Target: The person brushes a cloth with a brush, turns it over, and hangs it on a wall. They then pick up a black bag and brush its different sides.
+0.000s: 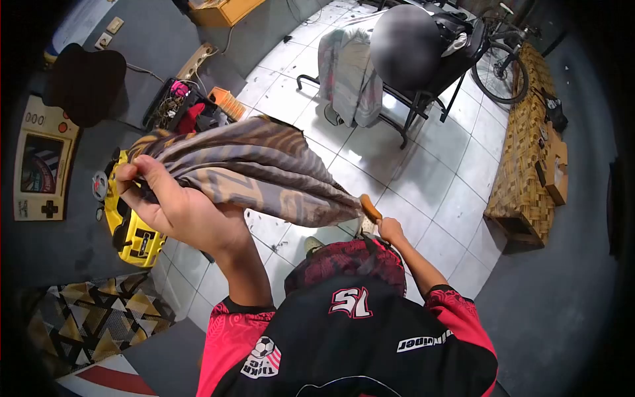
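Note:
A brown and grey patterned cloth (258,169) with tan lettering is stretched in loose folds across my front. My left hand (182,205) is raised at the left, its thumb and fingers closed on the wide end of the cloth. On the right, the folds narrow to a point beside an orange-brown curved handle (370,208). My right hand (390,230) is closed around the lower part of that handle, close to the cloth's gathered end. What the handle belongs to is hidden.
Beyond the white tiled floor (377,169) stands a black metal-framed bench (413,106) with a draped cloth; a blurred patch covers part of it. A bicycle (499,69) and a woven cabinet (512,165) are right. A yellow case (139,238) and a cluttered box (175,106) are left.

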The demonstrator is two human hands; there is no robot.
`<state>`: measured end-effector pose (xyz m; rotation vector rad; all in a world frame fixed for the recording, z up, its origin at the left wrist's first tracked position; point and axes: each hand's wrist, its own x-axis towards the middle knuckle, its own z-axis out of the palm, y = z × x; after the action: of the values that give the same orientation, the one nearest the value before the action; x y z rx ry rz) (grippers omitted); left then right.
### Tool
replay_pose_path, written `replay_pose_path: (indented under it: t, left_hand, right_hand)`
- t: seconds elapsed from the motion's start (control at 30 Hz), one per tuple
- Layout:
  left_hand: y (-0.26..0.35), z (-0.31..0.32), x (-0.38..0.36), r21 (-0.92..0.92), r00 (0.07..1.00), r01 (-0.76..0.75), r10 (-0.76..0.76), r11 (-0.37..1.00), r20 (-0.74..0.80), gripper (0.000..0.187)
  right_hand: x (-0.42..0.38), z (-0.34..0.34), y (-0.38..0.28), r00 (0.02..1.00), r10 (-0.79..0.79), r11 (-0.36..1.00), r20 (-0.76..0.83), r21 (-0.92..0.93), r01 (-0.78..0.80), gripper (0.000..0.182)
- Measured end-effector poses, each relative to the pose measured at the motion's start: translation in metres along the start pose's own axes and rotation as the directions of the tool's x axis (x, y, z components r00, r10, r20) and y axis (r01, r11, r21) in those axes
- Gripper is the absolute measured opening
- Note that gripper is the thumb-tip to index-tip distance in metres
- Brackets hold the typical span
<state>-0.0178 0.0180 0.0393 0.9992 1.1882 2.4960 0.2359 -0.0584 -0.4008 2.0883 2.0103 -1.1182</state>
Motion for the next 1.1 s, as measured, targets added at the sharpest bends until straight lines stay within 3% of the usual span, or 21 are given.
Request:
replay_pose_path:
  t: [0.07,0.13,0.2,0.27,0.3,0.37,0.47,0.57,0.6,0.63,0.67,0.73,0.83,0.9,0.93,0.97,1.0,1.03,1.1]
  left_hand:
    - [-0.008,0.003,0.000,0.004,0.999,-0.007,0.007,1.000,-0.040,0.010]
    - [-0.011,0.011,-0.007,-0.018,0.998,0.060,-0.060,0.998,-0.024,0.009]
    - [-0.021,0.015,-0.012,-0.067,0.999,0.045,-0.046,0.997,-0.015,0.009]
    - [-0.026,0.023,-0.017,-0.063,0.999,0.027,-0.030,0.998,-0.040,0.007]
    - [-0.027,0.025,-0.018,-0.058,0.999,0.014,-0.016,0.998,-0.028,0.006]
    - [-0.027,0.027,-0.019,-0.051,1.000,-0.016,0.015,0.999,-0.007,0.005]
    - [-0.015,0.031,-0.013,-0.087,0.999,0.009,-0.012,0.996,-0.035,0.005]
    - [-0.005,0.029,0.001,-0.107,0.996,-0.019,0.009,0.994,-0.093,0.007]
    - [-0.001,0.027,0.005,-0.099,0.993,-0.035,0.024,0.994,-0.111,0.007]
    - [0.001,0.023,0.008,-0.089,0.991,-0.051,0.040,0.995,-0.127,0.007]
    - [0.002,0.018,0.011,-0.037,0.987,-0.076,0.070,0.996,-0.142,0.007]
    - [0.003,0.013,0.011,-0.013,0.981,-0.074,0.070,0.997,-0.182,0.007]
    - [-0.005,0.009,0.009,-0.006,0.980,-0.086,0.083,0.996,-0.179,0.006]
    - [-0.014,0.009,0.003,-0.012,0.984,-0.094,0.091,0.996,-0.152,0.006]
    - [-0.017,0.009,0.000,-0.056,0.984,-0.068,0.058,0.996,-0.166,0.009]
    - [-0.018,0.011,-0.003,-0.034,0.983,-0.088,0.081,0.996,-0.163,0.007]
    - [-0.019,0.013,-0.005,-0.011,0.982,-0.109,0.106,0.994,-0.158,0.006]
    - [-0.020,0.015,-0.006,0.013,0.980,-0.130,0.130,0.991,-0.151,0.005]
    - [-0.022,0.017,-0.009,0.015,0.981,-0.148,0.149,0.989,-0.126,0.005]
  right_hand:
    - [-0.004,-0.018,-0.012,0.997,0.065,0.996,-0.036,0.059,-0.063,0.040]
    - [-0.005,-0.036,-0.046,0.972,0.020,0.962,-0.235,0.268,0.045,0.042]
    - [-0.038,-0.084,-0.121,0.902,0.031,0.777,-0.430,0.578,0.249,0.043]
    - [-0.064,-0.104,-0.167,0.920,-0.097,0.411,-0.381,0.826,0.385,0.040]
    - [-0.082,-0.121,-0.185,0.893,-0.177,0.478,-0.414,0.757,0.445,0.036]
    - [-0.093,-0.132,-0.203,0.769,-0.457,0.389,-0.446,0.677,0.624,0.031]
    - [-0.074,-0.108,-0.201,0.801,-0.526,0.475,-0.285,0.683,0.555,0.029]
    - [-0.019,-0.044,-0.127,0.813,-0.582,0.787,0.008,0.256,0.561,0.038]
    - [0.001,-0.021,-0.093,0.871,-0.423,0.906,0.249,0.099,0.411,0.044]
    - [0.011,-0.007,-0.063,0.843,-0.335,0.899,0.421,-0.125,0.420,0.044]
    - [0.005,-0.008,-0.046,0.924,-0.076,0.965,0.375,-0.204,0.162,0.045]
    - [0.007,-0.003,-0.015,0.946,0.054,0.956,0.320,-0.289,0.043,0.051]
    - [-0.002,-0.042,-0.038,0.992,0.035,0.996,0.123,-0.090,-0.024,0.052]
    - [0.029,-0.025,-0.031,0.988,-0.122,0.992,-0.094,-0.009,0.122,0.051]
    - [0.022,-0.048,-0.053,0.990,-0.124,0.925,-0.066,0.353,0.139,0.048]
    - [0.000,-0.084,-0.091,0.990,-0.137,0.732,-0.040,0.669,0.128,0.046]
    - [-0.022,-0.115,-0.121,0.970,-0.239,0.520,0.042,0.849,0.092,0.044]
    - [-0.039,-0.138,-0.144,0.930,-0.355,0.274,0.091,0.962,0.011,0.042]
    - [-0.060,-0.151,-0.164,0.813,-0.577,0.135,0.080,0.991,-0.002,0.038]
